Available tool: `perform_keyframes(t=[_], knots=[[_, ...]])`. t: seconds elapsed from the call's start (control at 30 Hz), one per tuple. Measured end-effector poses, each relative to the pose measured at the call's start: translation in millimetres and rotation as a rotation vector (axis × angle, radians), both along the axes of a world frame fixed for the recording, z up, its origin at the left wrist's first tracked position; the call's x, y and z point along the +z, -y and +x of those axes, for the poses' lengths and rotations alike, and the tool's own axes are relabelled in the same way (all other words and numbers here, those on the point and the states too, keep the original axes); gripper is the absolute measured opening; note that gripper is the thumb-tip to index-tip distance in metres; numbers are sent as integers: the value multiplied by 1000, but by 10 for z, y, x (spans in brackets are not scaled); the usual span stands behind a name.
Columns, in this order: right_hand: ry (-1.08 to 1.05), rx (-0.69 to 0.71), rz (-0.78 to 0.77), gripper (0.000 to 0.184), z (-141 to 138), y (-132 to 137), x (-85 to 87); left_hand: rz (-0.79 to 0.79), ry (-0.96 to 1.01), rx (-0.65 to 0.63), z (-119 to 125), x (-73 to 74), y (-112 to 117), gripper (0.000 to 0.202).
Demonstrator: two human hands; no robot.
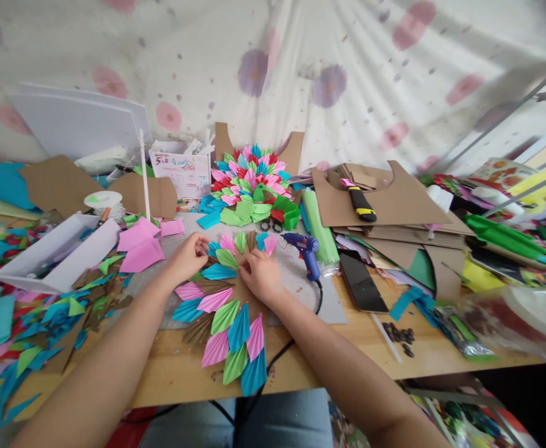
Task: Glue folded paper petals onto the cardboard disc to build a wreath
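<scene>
Evidently for easy reach, a glue gun (307,250) lies right of centre — left hand (189,254) and right hand (262,275) crowd paper leaves (239,328), fingers narrowed, grip unclear.

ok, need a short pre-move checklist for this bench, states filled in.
1. Left hand beside the upper paper leaves: ok.
2. Right hand holding something over the cardboard base: cannot tell, fingers hide it.
3. Glue gun lying apart from both hands: ok.
4. Glue gun heat: cannot tell.
5. Cord clear of the right forearm: not ok, it passes beneath in this view.
6. Knife away from hands, on the cardboard stack: ok.
</scene>
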State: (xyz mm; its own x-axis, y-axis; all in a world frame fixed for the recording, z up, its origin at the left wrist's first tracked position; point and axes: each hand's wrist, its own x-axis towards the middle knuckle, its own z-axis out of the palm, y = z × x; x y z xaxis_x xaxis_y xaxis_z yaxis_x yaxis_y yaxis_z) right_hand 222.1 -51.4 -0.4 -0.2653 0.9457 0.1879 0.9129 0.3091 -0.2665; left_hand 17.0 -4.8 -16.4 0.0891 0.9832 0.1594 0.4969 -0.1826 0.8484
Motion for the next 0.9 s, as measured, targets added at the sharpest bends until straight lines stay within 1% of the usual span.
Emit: perform_keyframes(t=[0.27,0.6,0.83,0.9], knots=[[-14,23,-3,10,17,-6,-4,-1,-4,42,7,-33,-26,32],[-16,10,-26,12,14,12,32,29,5,33,6,-29,-19,30],[-9,0,-35,13,1,6,26,30,-59,27,-2,-57,-19,30],[4,2,-34,13,-2,7,29,36,-91,18,6,-43,-6,28]])
